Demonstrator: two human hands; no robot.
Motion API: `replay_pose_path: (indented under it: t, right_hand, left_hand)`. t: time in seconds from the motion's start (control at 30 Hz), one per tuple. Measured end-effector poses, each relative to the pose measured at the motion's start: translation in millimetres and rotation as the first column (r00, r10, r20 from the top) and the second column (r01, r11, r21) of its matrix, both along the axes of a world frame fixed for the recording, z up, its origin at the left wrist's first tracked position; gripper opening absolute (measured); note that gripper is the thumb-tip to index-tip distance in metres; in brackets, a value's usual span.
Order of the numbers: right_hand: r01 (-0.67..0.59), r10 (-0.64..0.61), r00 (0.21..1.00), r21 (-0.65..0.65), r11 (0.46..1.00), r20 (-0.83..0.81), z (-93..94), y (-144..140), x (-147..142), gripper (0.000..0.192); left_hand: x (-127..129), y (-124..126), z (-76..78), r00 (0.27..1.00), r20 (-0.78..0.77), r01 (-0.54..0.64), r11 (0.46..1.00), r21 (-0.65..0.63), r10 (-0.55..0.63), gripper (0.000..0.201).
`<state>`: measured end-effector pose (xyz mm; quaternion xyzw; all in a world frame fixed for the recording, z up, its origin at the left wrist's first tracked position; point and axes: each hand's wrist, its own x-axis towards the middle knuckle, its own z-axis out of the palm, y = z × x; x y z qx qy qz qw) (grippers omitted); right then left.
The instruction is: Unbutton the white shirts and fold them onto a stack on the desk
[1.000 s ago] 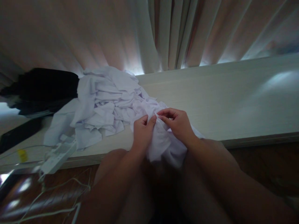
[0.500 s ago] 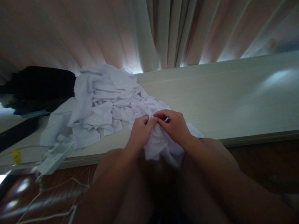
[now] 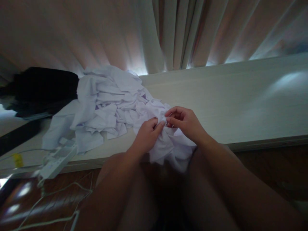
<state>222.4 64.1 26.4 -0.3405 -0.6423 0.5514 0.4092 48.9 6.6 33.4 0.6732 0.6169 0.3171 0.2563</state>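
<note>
Head view: the left hand (image 3: 147, 134) and right hand (image 3: 186, 123) meet fingertip to fingertip, both pinching a bunched white cloth (image 3: 168, 147) that hangs below them over the ledge (image 3: 240, 106) edge. A white cloth pile (image 3: 106, 106) lies just left. No writing is readable.

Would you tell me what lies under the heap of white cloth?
The white cloth heap rests on the pale wooden ledge; whatever lies beneath its folds is covered.
</note>
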Motion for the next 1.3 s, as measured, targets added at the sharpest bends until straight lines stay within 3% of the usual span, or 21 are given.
replay_pose_path:
  t: [0.3,0.53,0.73,0.97,1.13,1.3]
  right_hand:
    - [-0.131,0.130,0.991,0.012,0.991,0.023,-1.8,3,4,0.023]
    - [-0.118,0.100,0.979,0.093,0.989,0.180,-0.8,2,7,0.016]
    - [-0.161,0.153,0.974,0.038,0.986,0.169,-0.4,6,12,0.019]
    - [-0.152,0.141,0.977,0.060,0.987,0.162,-0.6,5,9,0.017]
    - [-0.137,0.113,0.980,0.136,0.981,0.167,0.7,0,6,0.013]
    - [-0.081,0.048,0.987,0.217,0.973,0.152,2.3,-2,4,0.012]
  left_hand:
    - [-2,0,-2.7,0.993,-0.117,0.002,0.999,0.053,0.004,0.032]
    - [-3,1,-6.2,0.993,-0.115,0.021,0.996,0.083,-0.011,0.035]
    - [-1,0,-6.3,0.997,-0.049,0.062,0.993,0.098,-0.057,0.034]
    - [-2,1,-7.1,0.998,-0.032,0.049,0.991,0.127,-0.046,0.028]
    - [-4,-1,-5.4,0.997,0.005,0.078,0.983,0.166,-0.080,0.024]
    - [0,-3,-3.5,0.997,0.077,0.018,0.986,0.164,-0.031,0.028]
